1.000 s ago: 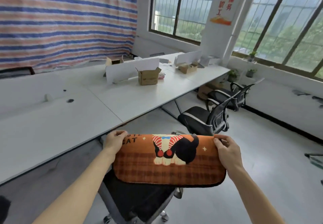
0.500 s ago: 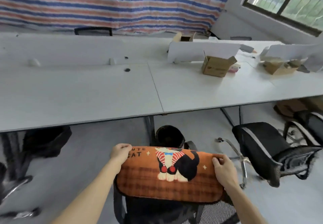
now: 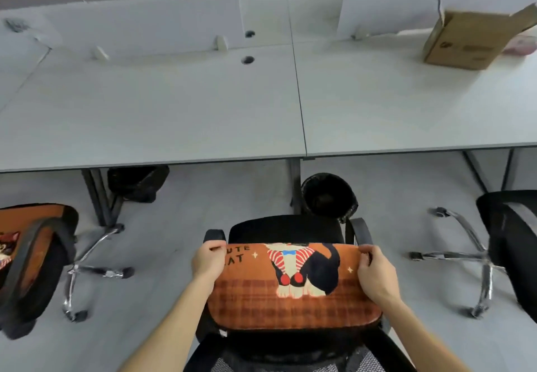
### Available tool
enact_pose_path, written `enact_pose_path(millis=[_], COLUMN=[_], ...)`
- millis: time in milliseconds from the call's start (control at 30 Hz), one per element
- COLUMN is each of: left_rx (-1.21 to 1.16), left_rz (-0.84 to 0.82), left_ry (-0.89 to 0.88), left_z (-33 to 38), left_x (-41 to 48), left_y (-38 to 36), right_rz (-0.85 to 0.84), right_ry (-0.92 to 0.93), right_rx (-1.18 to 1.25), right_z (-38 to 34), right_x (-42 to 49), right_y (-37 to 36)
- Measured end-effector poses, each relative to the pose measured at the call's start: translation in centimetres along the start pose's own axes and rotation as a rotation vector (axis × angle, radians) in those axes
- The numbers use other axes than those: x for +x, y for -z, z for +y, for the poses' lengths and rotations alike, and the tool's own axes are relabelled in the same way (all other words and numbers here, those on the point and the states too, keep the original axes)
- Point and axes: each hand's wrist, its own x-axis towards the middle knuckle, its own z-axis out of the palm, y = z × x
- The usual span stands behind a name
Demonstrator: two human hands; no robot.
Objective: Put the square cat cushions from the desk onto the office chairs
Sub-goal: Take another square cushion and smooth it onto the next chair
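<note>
An orange square cat cushion [image 3: 293,302] with a cat picture hangs just above the black seat of an office chair [image 3: 284,228] right below me. My left hand [image 3: 207,262] grips the cushion's far left corner. My right hand [image 3: 374,274] grips its far right corner. The chair's seat is mostly hidden under the cushion. A second orange cat cushion [image 3: 32,217] lies on another office chair [image 3: 37,264] at the far left. The white desk [image 3: 174,116] stretches across the upper half of the view.
A third black office chair [image 3: 511,244] stands at the right edge on a chrome base. A black bin [image 3: 329,197] sits under the desk beyond my chair, another dark bin [image 3: 136,183] further left. An open cardboard box [image 3: 470,40] and white dividers [image 3: 139,26] stand on the desk.
My view has tilted down and closer to the chair. The cushion, held in both hands, has come down towards the seat. The left chair with its cushion has come into view.
</note>
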Motion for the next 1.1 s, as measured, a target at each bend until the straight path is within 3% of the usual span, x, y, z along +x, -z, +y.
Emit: enact_pose_path(millis=[267,467,667,1100], left_rx=[0.120,0.256,0.447,0.674], left_rz=[0.078,0.003,-0.099,-0.230], left_ry=[0.033,0.063,0.099,0.135], left_z=[-5.5,-13.4,-18.5,-18.5], left_x=[3.8,8.2,10.3,9.1], left_y=[-7.2,-12.3,-15.1,-15.3], right_rz=[0.000,-0.275,-0.281,-0.250], right_ry=[0.067,0.023,-0.214,-0.241], right_rx=[-0.130,-0.461,-0.386,-0.452], right_z=[1.9,8.3,11.8,12.6], right_x=[7.3,8.1,7.6,8.0], right_y=[-5.6,-12.4,-17.2,-17.5])
